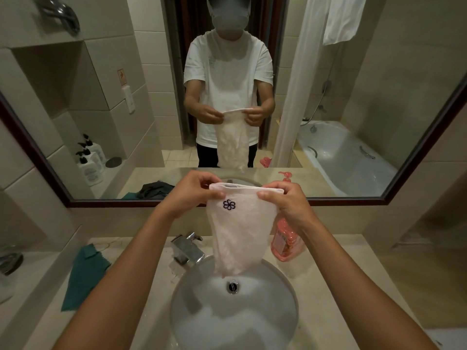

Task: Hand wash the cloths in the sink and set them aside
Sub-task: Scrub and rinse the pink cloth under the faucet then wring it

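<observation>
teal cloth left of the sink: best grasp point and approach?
Pinch the teal cloth at its near corner, coming from above. It lies flat and spread on the counter, so no edge stands up; a top-down pinch should gather a fold. Both hands hold the white cloth.

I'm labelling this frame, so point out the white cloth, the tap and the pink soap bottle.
white cloth [240,233], head view, middle of the hanging fabric.
tap [188,248], head view, chrome body.
pink soap bottle [285,242], head view, its label side.

I hold a pale pink cloth [240,231] at frame centre, hanging limp from its folded top edge, a dark flower emblem near its upper left. Its lower end dangles over the round grey sink [192,311], bottom centre.
</observation>
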Available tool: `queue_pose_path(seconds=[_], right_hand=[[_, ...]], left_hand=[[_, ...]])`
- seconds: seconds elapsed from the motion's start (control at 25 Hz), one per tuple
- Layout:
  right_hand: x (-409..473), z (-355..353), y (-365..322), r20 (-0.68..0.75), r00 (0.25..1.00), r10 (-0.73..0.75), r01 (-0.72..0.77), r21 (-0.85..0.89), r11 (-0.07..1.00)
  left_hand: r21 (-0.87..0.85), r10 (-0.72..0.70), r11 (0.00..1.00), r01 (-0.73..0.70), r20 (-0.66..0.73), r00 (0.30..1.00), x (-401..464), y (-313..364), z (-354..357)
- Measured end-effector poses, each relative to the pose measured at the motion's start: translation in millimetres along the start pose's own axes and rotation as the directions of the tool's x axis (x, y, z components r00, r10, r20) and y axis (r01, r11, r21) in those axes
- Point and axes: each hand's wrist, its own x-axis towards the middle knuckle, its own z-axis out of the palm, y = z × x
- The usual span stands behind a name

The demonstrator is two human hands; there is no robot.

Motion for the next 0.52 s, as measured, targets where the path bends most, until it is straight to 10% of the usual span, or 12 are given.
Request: queue_pose_path(seconds=[0.2, 0.52], right_hand=[[-1.0, 2.4, 5.0, -0.032, 0.999, -0.036, 0.028, -0.207, 0.978], [3.8, 17.1, -1.8, -0.066, 0.994, 0.089, -0.075, 0.188, 0.979]], left_hand=[[-0.124, 0.026, 0.992, -0.039, -0.101, 0.994, 2.8, -6.6, 4.2], [-0.389, -0.023, 0.919, -0.067, -0.222, 0.975, 7.7, -12.7, 17.6]])
